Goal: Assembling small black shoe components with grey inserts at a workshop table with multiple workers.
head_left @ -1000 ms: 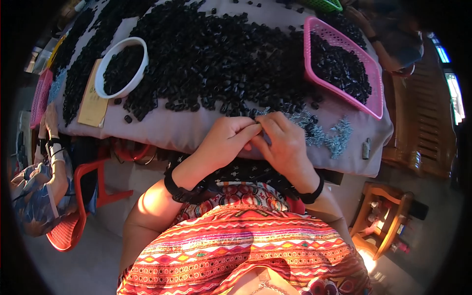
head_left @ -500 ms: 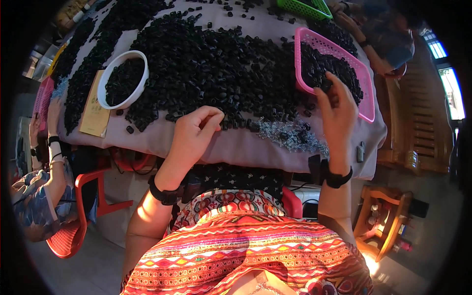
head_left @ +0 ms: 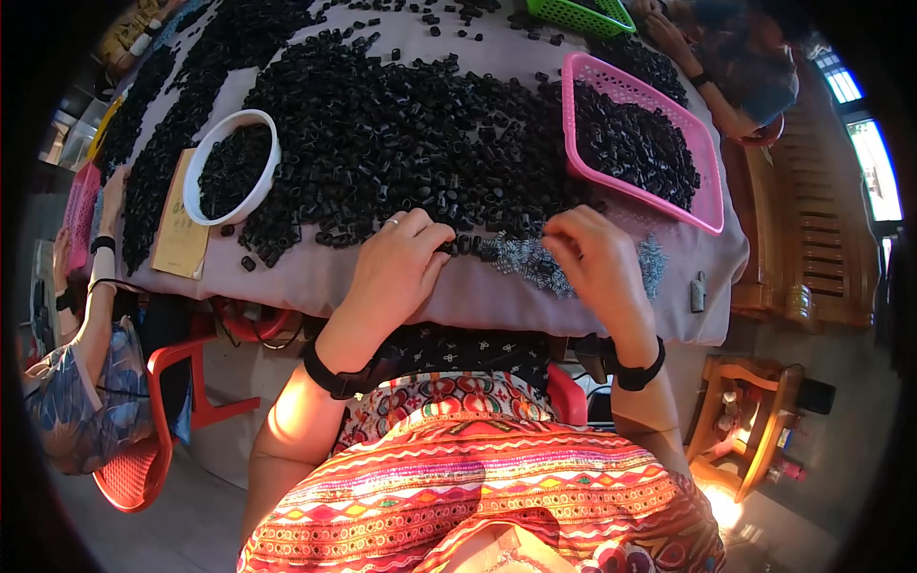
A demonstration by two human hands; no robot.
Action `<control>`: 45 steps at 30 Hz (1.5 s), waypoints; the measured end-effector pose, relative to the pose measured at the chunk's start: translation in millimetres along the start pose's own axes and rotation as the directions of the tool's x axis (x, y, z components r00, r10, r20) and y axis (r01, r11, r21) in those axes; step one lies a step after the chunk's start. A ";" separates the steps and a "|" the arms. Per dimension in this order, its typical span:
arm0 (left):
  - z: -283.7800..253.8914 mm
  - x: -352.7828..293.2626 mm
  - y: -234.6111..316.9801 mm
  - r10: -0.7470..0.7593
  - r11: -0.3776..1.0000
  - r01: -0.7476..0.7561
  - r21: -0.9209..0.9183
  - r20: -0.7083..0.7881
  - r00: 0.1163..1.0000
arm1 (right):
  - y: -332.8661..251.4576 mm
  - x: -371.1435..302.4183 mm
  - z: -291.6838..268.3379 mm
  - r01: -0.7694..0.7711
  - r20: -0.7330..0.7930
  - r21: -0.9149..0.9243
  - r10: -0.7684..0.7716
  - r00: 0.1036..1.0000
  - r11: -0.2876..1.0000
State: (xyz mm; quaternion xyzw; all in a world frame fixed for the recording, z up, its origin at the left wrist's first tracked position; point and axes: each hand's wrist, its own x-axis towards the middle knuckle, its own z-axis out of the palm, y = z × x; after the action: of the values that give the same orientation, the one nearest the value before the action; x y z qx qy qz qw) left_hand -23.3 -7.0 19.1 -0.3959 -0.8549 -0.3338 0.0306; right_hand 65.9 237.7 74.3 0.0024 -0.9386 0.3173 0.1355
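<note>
My left hand (head_left: 396, 260) is at the near edge of a wide heap of small black plastic pieces (head_left: 401, 143). Its thumb and index finger are pinched together by a black piece; whether they grip it is too small to tell. My right hand (head_left: 604, 269) hovers over a small pile of thin silvery metal springs (head_left: 525, 260), its fingers curled with the tips close together. Anything inside that grasp is hidden. Beyond it stands a pink plastic basket (head_left: 714, 181), part filled with the same black pieces.
A white round tub (head_left: 194, 191) of black pieces stands left, beside a tan paper packet (head_left: 181, 234). A green basket (head_left: 583, 17) sits at the far edge. A small grey object (head_left: 697, 291) lies on the cloth at right. Other people's arms reach in at left (head_left: 100, 258) and far right (head_left: 721, 105).
My right hand has moved from the pink basket back toward me and left, to the springs. My left hand has shifted slightly right, its fingers still pinched.
</note>
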 end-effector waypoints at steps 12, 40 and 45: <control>-3.5 -1.5 4.9 -0.296 0.865 0.264 -0.426 -0.009 0.955 | -9.1 -18.6 29.2 0.142 0.292 -0.318 -0.046 0.955 0.937; 16.8 -2.6 24.5 -0.199 0.722 0.324 -0.611 0.265 0.943 | -16.7 -16.9 39.2 -0.149 0.135 0.443 0.098 0.986 0.884; 13.4 -4.0 25.2 -0.219 0.680 0.352 -0.643 0.280 0.935 | -18.6 -17.2 41.6 -0.095 0.070 0.426 0.072 0.995 0.900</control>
State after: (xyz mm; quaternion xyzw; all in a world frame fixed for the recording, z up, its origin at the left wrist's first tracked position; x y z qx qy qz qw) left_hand -0.2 10.1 21.2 -0.2689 -0.7215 -0.5883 -0.2472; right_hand 73.7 196.6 49.3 0.0005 -0.8482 0.5214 0.0932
